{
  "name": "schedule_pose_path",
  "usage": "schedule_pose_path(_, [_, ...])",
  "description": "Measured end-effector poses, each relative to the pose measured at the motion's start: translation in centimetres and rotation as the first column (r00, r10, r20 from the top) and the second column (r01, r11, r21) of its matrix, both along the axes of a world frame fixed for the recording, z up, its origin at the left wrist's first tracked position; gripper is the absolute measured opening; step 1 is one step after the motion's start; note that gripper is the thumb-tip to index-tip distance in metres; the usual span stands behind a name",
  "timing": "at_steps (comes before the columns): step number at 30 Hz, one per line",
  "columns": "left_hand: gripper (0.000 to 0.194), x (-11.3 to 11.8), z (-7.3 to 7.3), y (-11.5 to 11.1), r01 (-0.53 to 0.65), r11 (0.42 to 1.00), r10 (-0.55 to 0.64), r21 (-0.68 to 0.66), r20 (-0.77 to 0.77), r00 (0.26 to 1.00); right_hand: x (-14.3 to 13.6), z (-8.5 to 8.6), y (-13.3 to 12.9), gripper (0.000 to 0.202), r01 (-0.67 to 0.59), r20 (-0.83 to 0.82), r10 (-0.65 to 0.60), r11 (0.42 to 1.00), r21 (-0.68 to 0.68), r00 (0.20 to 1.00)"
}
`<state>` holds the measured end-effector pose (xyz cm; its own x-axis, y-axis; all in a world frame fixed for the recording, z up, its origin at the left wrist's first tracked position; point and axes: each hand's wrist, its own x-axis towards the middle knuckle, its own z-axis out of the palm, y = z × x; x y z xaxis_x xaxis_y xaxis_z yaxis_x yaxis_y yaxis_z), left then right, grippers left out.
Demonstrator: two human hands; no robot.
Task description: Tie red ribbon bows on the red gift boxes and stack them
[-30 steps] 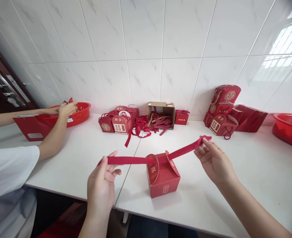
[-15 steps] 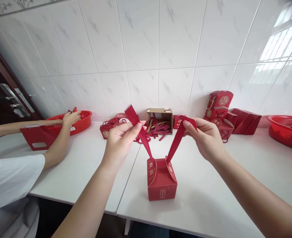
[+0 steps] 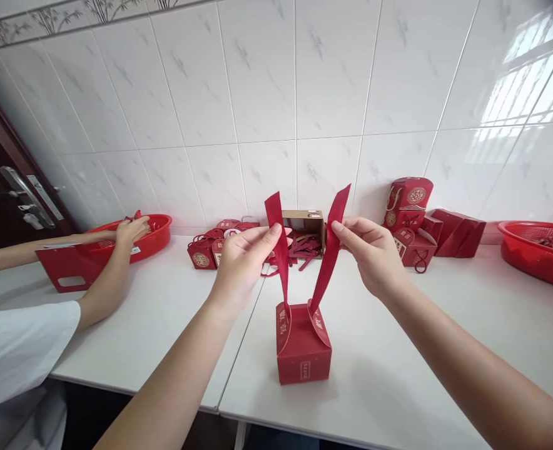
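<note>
A small red gift box (image 3: pixel 303 362) with gold print stands upright on the white table in front of me. Red ribbon (image 3: pixel 324 275) comes up out of the two curved flaps at its top, one length at each side. My left hand (image 3: pixel 246 259) is closed, pinching the left length between thumb and fingers. The right length is pinched the same way by my right hand (image 3: pixel 368 250). Both ribbon ends stick up above my fingers, and the two lengths are apart, not crossed.
Behind are an open cardboard box (image 3: pixel 303 214) of ribbon strips, finished red boxes (image 3: pixel 204 253) and stacked boxes (image 3: pixel 410 200). A red basket (image 3: pixel 534 256) stands right. At left, a co-worker's hands (image 3: pixel 133 230) reach into another red basket (image 3: pixel 159 240), beside a red bag (image 3: pixel 70 269).
My hands have come closer together, bringing the ribbon lengths nearer to upright. The right ribbon end now points up instead of folding over my fingers. The view has shifted slightly.
</note>
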<state>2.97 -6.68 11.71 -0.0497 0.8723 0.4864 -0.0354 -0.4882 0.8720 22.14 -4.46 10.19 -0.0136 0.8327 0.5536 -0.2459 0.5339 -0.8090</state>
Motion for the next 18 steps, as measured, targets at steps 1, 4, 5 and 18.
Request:
schedule_pose_path(1, [0.03, 0.0, 0.0, 0.0, 0.003, 1.0, -0.003, -0.001, 0.002, 1.0, 0.0, 0.0, 0.0, 0.017, -0.005, -0.006, 0.005, 1.0, 0.002, 1.0])
schedule_pose_path(4, [0.029, 0.2, 0.2, -0.2, 0.021, 1.0, -0.021, -0.002, 0.0, 1.0, -0.1, 0.0, 0.1, 0.018, -0.022, -0.027, 0.022, 1.0, 0.003, 0.999])
schedule_pose_path(5, [0.029, 0.2, 0.2, -0.2, 0.032, 0.999, -0.032, -0.004, -0.002, 0.999, -0.1, 0.0, 0.1, 0.018, -0.04, -0.043, 0.04, 0.999, -0.003, 0.998])
schedule_pose_path(18, [0.03, 0.7, 0.5, -1.0, 0.233, 0.971, -0.238, -0.049, -0.248, 0.939, -1.5, 0.2, -0.4, 0.017, -0.126, 0.133, 0.133, 0.99, -0.061, 0.982])
